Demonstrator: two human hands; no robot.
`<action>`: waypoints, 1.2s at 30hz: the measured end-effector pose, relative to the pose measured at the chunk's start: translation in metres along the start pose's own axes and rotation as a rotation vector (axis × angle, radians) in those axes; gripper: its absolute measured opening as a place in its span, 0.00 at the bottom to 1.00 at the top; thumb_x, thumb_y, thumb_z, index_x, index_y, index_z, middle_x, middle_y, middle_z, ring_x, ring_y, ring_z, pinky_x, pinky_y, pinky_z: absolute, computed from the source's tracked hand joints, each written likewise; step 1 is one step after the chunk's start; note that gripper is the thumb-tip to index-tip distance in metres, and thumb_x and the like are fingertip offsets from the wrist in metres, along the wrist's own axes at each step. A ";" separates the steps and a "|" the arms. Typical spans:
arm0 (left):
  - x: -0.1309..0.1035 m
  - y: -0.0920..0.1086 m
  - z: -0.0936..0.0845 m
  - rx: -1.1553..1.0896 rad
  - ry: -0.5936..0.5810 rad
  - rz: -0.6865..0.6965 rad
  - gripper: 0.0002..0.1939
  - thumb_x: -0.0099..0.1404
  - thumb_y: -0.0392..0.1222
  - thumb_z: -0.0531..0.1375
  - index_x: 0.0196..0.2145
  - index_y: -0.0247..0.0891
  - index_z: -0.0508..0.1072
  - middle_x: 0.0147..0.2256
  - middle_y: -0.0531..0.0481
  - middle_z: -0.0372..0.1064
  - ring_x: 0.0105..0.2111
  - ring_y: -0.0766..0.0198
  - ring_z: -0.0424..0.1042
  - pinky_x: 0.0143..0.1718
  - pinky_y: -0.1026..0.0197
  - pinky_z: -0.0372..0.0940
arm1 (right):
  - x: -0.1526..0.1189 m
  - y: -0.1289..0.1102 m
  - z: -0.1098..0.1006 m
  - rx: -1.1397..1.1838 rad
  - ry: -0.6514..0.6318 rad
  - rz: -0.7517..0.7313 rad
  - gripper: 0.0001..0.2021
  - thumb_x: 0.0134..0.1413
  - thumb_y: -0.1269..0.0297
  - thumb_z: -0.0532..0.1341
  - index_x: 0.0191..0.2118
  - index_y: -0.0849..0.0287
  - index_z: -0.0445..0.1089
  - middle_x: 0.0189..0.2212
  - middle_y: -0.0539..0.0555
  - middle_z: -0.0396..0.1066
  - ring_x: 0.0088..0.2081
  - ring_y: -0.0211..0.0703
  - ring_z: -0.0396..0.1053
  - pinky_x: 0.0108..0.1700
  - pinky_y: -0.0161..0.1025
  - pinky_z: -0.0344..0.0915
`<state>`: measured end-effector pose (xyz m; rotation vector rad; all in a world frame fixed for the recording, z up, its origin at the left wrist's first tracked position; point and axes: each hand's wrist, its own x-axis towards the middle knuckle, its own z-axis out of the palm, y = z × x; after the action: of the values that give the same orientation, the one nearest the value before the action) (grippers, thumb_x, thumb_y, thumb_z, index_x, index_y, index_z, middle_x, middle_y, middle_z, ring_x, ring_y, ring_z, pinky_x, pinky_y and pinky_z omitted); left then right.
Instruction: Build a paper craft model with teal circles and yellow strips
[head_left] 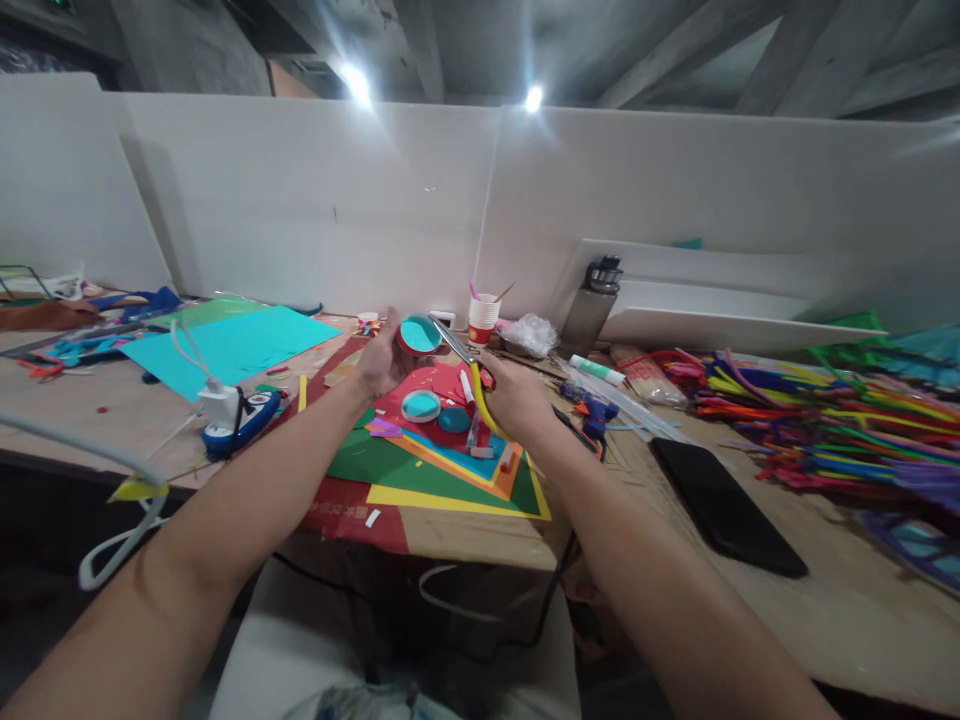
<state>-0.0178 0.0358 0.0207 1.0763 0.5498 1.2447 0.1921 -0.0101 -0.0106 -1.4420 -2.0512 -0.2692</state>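
My left hand (379,362) grips a round, shallow piece (420,336) with a red edge and a teal inside, turned toward me. In my right hand (519,395) is a pair of scissors (453,343) with a yellow handle, its metal blades reaching to the right edge of the round piece. Whether the blades touch it I cannot tell. Below, on red paper (411,382), lie a white-rimmed round piece with a teal centre (421,406) and a darker teal disc (454,420). Under these are stacked coloured sheets, among them a green sheet (390,464) and a yellow sheet (466,505).
A paper cup (484,328) with thin sticks stands behind my hands, near a grey bottle (591,312). To the right are a glue stick (597,370), a black phone (726,508) and many pipe cleaners (810,415). Leftward lie a teal sheet (232,345) and a blue power strip (241,428).
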 end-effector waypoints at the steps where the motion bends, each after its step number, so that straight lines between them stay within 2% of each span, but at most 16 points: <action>1: 0.000 -0.002 0.002 -0.011 0.013 0.012 0.34 0.64 0.69 0.47 0.38 0.34 0.76 0.31 0.41 0.77 0.33 0.56 0.78 0.26 0.62 0.69 | 0.000 0.000 0.000 -0.002 -0.003 0.006 0.21 0.54 0.67 0.56 0.55 0.56 0.69 0.44 0.58 0.76 0.44 0.51 0.73 0.41 0.40 0.65; 8: -0.001 -0.006 0.006 0.034 0.025 0.006 0.37 0.61 0.72 0.45 0.28 0.33 0.74 0.22 0.42 0.74 0.22 0.64 0.73 0.20 0.65 0.64 | 0.000 0.000 0.001 -0.012 -0.016 0.011 0.23 0.55 0.66 0.56 0.57 0.54 0.67 0.46 0.59 0.74 0.43 0.52 0.72 0.40 0.41 0.65; 12: -0.003 -0.007 0.005 0.093 0.015 -0.087 0.38 0.59 0.74 0.45 0.26 0.35 0.74 0.20 0.44 0.72 0.22 0.63 0.74 0.20 0.65 0.64 | -0.001 0.002 0.002 0.015 -0.038 0.012 0.25 0.55 0.66 0.57 0.59 0.54 0.65 0.50 0.60 0.72 0.45 0.52 0.71 0.40 0.41 0.65; 15: -0.003 -0.008 0.003 0.102 0.008 -0.087 0.37 0.59 0.74 0.46 0.25 0.35 0.73 0.20 0.44 0.72 0.21 0.63 0.73 0.21 0.64 0.64 | -0.001 0.002 0.003 0.003 -0.048 -0.003 0.24 0.54 0.67 0.57 0.58 0.55 0.66 0.50 0.60 0.72 0.46 0.52 0.71 0.42 0.41 0.65; 22: 0.001 -0.004 -0.005 0.085 0.027 -0.088 0.38 0.60 0.73 0.44 0.31 0.36 0.76 0.23 0.43 0.75 0.20 0.63 0.71 0.22 0.62 0.65 | 0.000 0.002 0.003 -0.013 -0.054 -0.031 0.23 0.54 0.68 0.57 0.57 0.54 0.67 0.49 0.58 0.74 0.45 0.51 0.72 0.42 0.41 0.64; 26: 0.003 -0.001 -0.009 0.100 0.027 -0.123 0.40 0.60 0.74 0.42 0.28 0.35 0.74 0.23 0.41 0.74 0.18 0.63 0.70 0.19 0.62 0.64 | -0.001 0.002 0.001 0.002 -0.046 -0.049 0.22 0.55 0.66 0.57 0.57 0.52 0.68 0.48 0.56 0.75 0.45 0.51 0.72 0.42 0.40 0.64; 33: 0.000 -0.002 0.001 0.063 0.089 -0.064 0.37 0.61 0.73 0.44 0.24 0.35 0.70 0.18 0.46 0.69 0.17 0.66 0.68 0.16 0.65 0.59 | 0.000 -0.001 0.001 -0.021 -0.051 -0.011 0.21 0.55 0.66 0.56 0.55 0.50 0.68 0.46 0.55 0.76 0.43 0.52 0.73 0.39 0.40 0.63; 36: -0.003 -0.003 0.002 0.114 0.055 -0.086 0.36 0.62 0.72 0.43 0.24 0.35 0.69 0.18 0.47 0.67 0.15 0.67 0.66 0.15 0.66 0.57 | -0.001 -0.001 -0.001 -0.021 -0.060 0.000 0.22 0.55 0.64 0.57 0.56 0.50 0.67 0.47 0.57 0.75 0.44 0.53 0.72 0.39 0.41 0.64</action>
<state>-0.0150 0.0324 0.0184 1.1045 0.7095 1.1815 0.1915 -0.0114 -0.0101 -1.4796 -2.1019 -0.2511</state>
